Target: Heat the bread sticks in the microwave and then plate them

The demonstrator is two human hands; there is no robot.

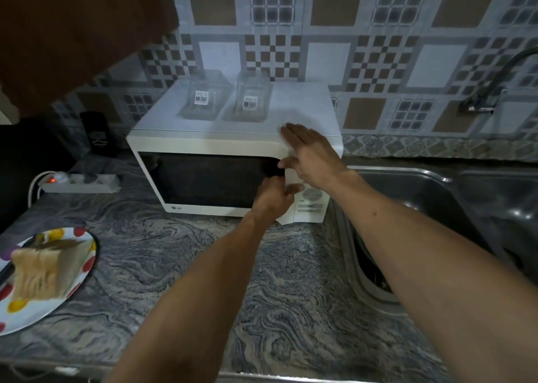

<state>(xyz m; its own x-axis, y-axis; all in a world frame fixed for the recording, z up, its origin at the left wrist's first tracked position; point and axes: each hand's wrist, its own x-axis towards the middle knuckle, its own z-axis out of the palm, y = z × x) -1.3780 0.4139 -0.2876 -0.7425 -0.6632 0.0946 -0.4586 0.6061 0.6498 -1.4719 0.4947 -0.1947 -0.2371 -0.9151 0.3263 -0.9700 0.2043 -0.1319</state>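
Your right hand (310,154) lies flat with fingers straight and together on the top right front corner of the microwave (221,146), palm pressed over the edge where the top meets the front; its thumb reaches down to the right edge of the door (209,183). Your left hand (275,197) is lower, fingers curled at that same door edge, just left of the control panel (310,205), gripping the edge with the thumb sticking out toward the panel. The door looks closed, its dark window flush with the white front.

The bread sticks (43,272) sit in a pale, blurred stack on the spotted plate (84,242), well apart from the microwave at the left front of the counter (180,266). The plate runs out of view at the left.

Two clear containers (227,97) with barcode labels stand side by side on the microwave top, back from your right hand. A power strip (81,183) with a red light lies on the counter just left of the microwave.

The sink (436,208) begins right beside the microwave's right side, its rim running toward you under your right forearm. Between plate and sink rim the counter shows bare marbled surface in front of the door. A dark cabinet (72,33) hangs over the upper left.
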